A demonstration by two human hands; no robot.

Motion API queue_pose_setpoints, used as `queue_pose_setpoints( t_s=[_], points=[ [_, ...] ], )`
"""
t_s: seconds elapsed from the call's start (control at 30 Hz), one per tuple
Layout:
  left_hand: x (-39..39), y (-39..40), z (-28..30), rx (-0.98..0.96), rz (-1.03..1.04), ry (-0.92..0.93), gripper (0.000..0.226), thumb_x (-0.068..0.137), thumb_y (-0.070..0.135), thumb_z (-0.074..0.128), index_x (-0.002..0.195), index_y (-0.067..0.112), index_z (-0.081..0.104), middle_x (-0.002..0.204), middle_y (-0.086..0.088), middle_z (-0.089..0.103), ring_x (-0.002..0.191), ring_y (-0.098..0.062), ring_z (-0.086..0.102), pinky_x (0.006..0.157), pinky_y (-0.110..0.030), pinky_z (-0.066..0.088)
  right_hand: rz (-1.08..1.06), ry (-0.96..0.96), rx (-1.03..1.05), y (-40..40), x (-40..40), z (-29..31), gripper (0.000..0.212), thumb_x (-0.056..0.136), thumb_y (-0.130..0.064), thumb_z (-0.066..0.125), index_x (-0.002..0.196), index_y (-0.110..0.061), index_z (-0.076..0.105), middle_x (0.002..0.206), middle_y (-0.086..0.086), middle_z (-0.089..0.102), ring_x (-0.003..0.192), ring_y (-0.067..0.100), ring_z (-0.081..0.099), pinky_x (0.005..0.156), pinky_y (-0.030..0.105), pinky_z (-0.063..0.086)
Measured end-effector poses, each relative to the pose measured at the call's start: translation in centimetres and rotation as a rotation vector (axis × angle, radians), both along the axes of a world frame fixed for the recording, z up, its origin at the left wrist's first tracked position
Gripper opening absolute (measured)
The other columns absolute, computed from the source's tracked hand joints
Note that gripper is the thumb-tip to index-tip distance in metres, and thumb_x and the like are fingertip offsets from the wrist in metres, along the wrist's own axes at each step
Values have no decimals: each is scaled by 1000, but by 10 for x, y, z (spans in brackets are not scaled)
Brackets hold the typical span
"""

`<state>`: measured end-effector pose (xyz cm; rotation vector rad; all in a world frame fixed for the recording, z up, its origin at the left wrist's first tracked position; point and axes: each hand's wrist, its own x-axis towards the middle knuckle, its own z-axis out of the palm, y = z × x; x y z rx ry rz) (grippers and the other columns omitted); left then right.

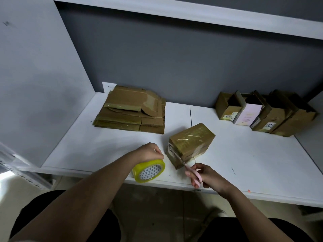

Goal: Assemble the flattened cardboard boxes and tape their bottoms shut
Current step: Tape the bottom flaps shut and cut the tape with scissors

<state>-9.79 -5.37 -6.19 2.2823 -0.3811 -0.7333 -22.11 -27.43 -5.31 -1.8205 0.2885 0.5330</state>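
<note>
Fingers of the right hand (205, 175) curl through pink scissors (191, 170), blades reaching the near corner of the assembled box (189, 144); the left hand (150, 151) grips the tape roll (148, 170) at the table's (244, 154) front edge. The box sits mid-table, long axis running near-left to far-right — flattened boxes (131, 112) lie far left, finished boxes (262, 114) far right, with bare white surface between.

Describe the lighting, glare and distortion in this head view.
Head view: dim, greyish light; glare streaks on the taped box and on the tape roll held by the left hand; wide-angle bending curves the shelf edge; the pink scissors in the right hand look slightly soft; a bright patch at the lower left.
</note>
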Motion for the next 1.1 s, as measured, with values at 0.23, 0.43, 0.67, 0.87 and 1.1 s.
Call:
queue_pose_setpoints(
  t_s=[0.23, 0.43, 0.67, 0.87, 1.1],
  points=[
    [-6, 40, 16, -158, 93, -4, 14, 92, 29, 59, 104, 25, 64, 108, 7, 56, 90, -5, 54, 68, -17, 46, 31, 58, 81, 11, -6, -9, 42, 74, -23, 78, 109, -11, 59, 80, 2, 70, 66, 8, 64, 64, 20, 49],
    [-7, 110, 32, -239, 334, -70, 12, 91, 23, 62, 103, 21, 62, 109, 2, 57, 92, -15, 56, 68, -22, 48, 43, -174, -324, 63, 25, -38, 20, 89, -19, 65, 104, -6, 72, 80, 6, 70, 66, 13, 63, 71, 34, 55],
    [-7, 159, 19, -329, 725, -99, 22, 91, 29, 62, 111, 22, 59, 114, 0, 55, 97, -21, 56, 85, -38, 51, 233, -468, -837, 159, 86, -53, 37, 96, -48, 47, 106, -22, 71, 101, 3, 67, 93, 21, 62, 75, 25, 45],
    [-3, 169, 13, -380, 694, -42, 14, 94, 26, 57, 107, 25, 60, 115, 3, 54, 98, -17, 54, 75, -28, 47, 316, -529, -993, 178, 113, -80, 46, 99, -47, 40, 123, -15, 62, 124, 7, 60, 116, 25, 49, 92, 29, 42],
    [-9, 165, 14, -454, 556, -83, 14, 92, 21, 60, 97, 35, 59, 107, 9, 58, 94, -14, 57, 76, -31, 52, 268, -595, -830, 174, 119, -80, 31, 95, -44, 49, 107, -25, 70, 116, -1, 60, 100, 15, 58, 82, 24, 47]
  ],
)
